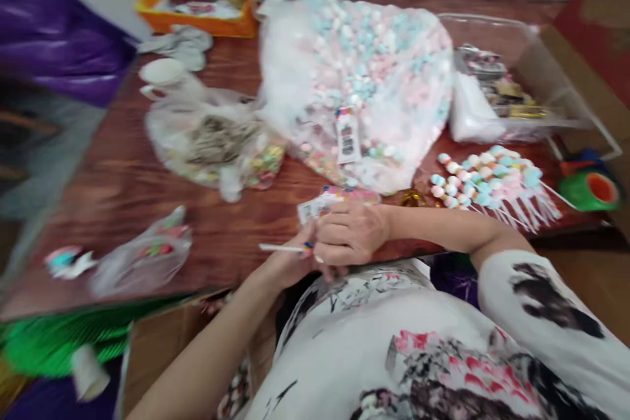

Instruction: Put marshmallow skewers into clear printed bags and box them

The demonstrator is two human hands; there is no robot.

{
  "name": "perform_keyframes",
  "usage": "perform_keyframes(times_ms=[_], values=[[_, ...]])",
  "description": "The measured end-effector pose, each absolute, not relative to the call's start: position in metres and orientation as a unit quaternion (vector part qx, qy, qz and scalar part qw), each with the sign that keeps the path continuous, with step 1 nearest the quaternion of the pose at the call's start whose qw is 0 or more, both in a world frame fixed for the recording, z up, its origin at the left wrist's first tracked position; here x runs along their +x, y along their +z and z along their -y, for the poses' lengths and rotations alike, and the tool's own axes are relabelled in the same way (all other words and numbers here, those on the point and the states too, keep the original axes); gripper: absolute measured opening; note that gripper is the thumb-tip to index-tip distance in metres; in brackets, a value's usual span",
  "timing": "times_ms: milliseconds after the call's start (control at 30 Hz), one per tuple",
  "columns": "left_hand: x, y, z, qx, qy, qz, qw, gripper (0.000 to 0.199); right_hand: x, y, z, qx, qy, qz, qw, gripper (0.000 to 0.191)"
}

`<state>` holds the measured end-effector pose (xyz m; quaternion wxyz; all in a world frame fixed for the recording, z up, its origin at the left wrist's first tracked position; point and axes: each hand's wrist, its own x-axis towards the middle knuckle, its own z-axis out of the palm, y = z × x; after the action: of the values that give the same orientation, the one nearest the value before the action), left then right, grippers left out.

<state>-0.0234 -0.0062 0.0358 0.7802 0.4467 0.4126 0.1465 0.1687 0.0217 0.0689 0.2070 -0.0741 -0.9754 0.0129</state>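
In front of my body at the table's near edge, my two hands meet. My right hand [345, 231] has its fingers curled and lies partly over my left hand [298, 261], whose fingers are mostly hidden. A thin white stick [278, 247] pokes out to the left from between them, with a small coloured bit at its inner end. What else is inside the hands is covered. Just beyond the hands lie printed wrappers [311, 209], white and pink. Behind those is a big clear bag of pastel marshmallows [374, 72] with a small printed packet [348, 136] on top.
Marshmallow skewers [492, 177] lie at right, beside green tape [585, 189] and a clear plastic bin [556, 115]. Left are an open bag of sweets [216, 144], a white cup [162, 72], an orange tray [201, 23] and a small plastic bag [147, 252]. A cardboard box [157, 344] stands below the edge.
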Motion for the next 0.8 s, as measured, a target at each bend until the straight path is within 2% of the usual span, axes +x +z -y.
perform_keyframes(times_ms=[67,100,200,267,467,600,700,800], values=[[-0.013,0.046,0.010,0.385,0.230,-0.439,0.779,0.050,0.165,0.067,-0.008,-0.008,-0.067,0.961,0.267,0.024],[-0.010,0.050,0.009,0.346,0.262,-0.437,0.788,0.058,0.165,0.065,-0.003,0.002,-0.095,0.949,0.301,0.021],[-0.013,0.052,-0.003,0.291,0.372,-0.400,0.785,0.110,0.165,0.057,0.001,-0.075,-0.127,0.927,0.344,0.013],[-0.019,0.049,-0.008,0.281,0.404,-0.381,0.782,0.120,0.165,0.052,-0.002,-0.100,-0.135,0.921,0.352,0.011],[-0.015,0.032,-0.004,0.218,0.343,-0.367,0.837,0.106,0.162,0.037,-0.002,-0.068,-0.123,0.932,0.334,0.007],[-0.017,0.028,-0.014,0.224,0.422,-0.351,0.805,0.095,0.161,0.024,-0.003,-0.113,-0.053,0.936,0.329,0.014],[-0.027,0.032,-0.020,0.269,0.510,-0.304,0.758,0.088,0.154,0.014,-0.001,-0.245,0.105,0.893,0.362,0.017],[-0.034,0.038,-0.011,0.387,0.550,-0.278,0.686,0.070,0.138,0.003,0.006,-0.393,0.389,0.748,0.366,0.015]])
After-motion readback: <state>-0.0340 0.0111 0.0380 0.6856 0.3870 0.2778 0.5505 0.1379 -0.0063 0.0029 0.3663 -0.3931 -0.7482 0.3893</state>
